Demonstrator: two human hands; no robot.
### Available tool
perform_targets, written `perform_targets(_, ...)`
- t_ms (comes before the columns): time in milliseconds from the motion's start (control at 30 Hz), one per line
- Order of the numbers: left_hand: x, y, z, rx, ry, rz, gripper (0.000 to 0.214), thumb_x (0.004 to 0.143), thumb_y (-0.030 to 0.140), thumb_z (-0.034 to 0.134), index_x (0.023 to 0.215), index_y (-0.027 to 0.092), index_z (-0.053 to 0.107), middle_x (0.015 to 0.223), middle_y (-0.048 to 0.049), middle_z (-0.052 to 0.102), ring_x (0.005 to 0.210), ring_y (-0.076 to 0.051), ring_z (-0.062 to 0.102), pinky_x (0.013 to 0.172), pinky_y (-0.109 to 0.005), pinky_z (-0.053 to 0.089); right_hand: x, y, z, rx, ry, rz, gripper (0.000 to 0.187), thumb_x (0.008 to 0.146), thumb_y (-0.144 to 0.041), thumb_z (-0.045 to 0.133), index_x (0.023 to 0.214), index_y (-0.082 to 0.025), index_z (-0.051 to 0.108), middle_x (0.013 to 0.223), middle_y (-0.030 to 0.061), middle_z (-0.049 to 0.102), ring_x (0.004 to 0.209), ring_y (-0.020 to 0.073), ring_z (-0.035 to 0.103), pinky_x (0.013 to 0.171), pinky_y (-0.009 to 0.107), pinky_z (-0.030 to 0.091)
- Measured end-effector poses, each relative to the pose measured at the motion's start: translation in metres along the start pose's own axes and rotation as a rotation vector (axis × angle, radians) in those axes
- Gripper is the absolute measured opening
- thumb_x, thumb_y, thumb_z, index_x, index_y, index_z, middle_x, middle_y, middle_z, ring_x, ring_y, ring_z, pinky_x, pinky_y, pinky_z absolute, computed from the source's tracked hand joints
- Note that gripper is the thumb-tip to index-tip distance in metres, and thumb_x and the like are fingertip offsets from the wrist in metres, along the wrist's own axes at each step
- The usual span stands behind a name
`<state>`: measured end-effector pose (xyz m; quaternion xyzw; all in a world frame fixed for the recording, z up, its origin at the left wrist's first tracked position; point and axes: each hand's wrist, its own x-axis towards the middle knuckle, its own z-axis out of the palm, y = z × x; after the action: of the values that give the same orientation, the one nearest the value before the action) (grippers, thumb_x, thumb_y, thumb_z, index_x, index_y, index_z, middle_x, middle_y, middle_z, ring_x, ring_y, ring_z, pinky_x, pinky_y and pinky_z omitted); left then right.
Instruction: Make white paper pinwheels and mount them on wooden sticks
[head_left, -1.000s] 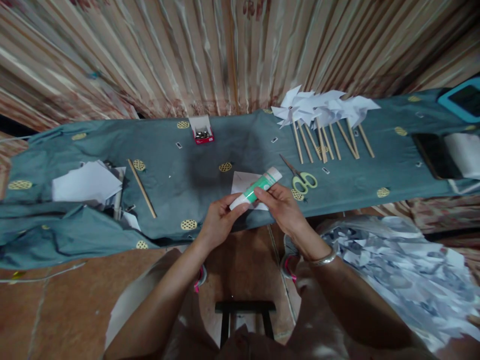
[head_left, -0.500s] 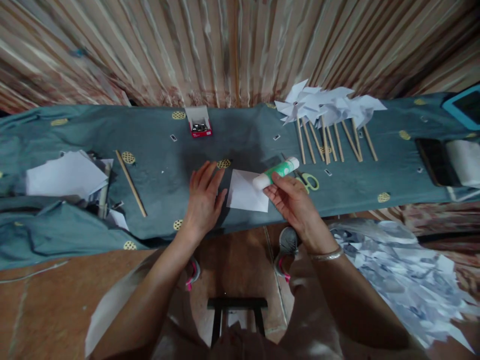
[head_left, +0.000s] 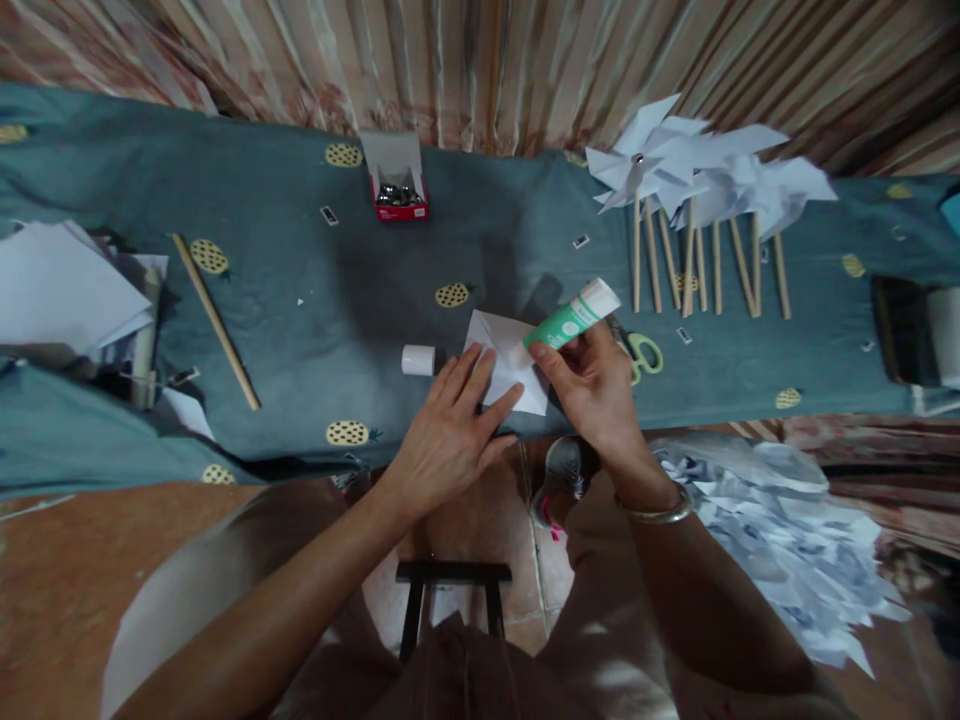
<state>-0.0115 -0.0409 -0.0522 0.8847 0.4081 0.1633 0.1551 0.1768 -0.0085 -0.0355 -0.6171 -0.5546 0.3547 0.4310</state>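
The white-and-green cylindrical tube [head_left: 574, 315] slants over the paper, and the print on its label is too small for me to read. Its lower end is a pale blur against the sheet, so I cannot tell whether the two touch. My right hand [head_left: 596, 390] holds it, thumb across the lower part and fingers curled around the far side, mostly hidden; the tube lies up and to the left of my palm, its white upper end sticking out past my fingers.

Under it is the white square sheet of paper [head_left: 504, 340], creased with fold lines, its lower left part covered by my left hand [head_left: 454, 425], which is flat with fingers a little apart, pressing on the sheet and gripping nothing. Just left of the sheet, the short white plastic cap [head_left: 418, 360] lies on its side.

Beside my right hand are scissors with light green handles [head_left: 646, 340], their blades mostly out of sight behind my fingers. Farther off on the teal pineapple-print cloth [head_left: 285, 370] are an open red-and-white cardboard box [head_left: 401, 212] of shiny metal pieces, white paper pinwheels on wooden sticks [head_left: 697, 165], overlapping so I cannot count them, a lone wooden stick [head_left: 217, 325], and a stack of white paper [head_left: 71, 290] cut off at the left edge
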Motion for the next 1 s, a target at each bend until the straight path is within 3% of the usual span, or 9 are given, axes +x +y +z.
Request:
perform_targets(467,-0.001,-0.002,0.003,0.01,0.06,0.021,0.054,0.089,0.041,0.063,0.137,0.021,0.051,0.158,-0.021,0.031,0.148,-0.04,0.024,0.114,-0.062,0.032,0.0,-0.011,0.002,-0.281,0.02,-0.103,0.024,0.084,-0.043,0.067,0.092,-0.024,0.054,0.078,0.0003,0.066,0.072,0.0199,0.065,0.066,0.035,0.052)
perform_targets(1000,-0.002,-0.002,0.003,0.002,0.03,0.011,0.054,0.09,0.044,0.061,0.138,0.022,0.051,0.16,-0.0178,0.028,0.15,-0.039,0.021,0.115,-0.062,0.03,0.001,-0.014,0.006,-0.294,-0.057,-0.104,0.027,0.085,-0.043,0.065,0.099,-0.023,0.053,0.081,0.0017,0.069,0.074,0.022,0.069,0.068,0.037,0.055)
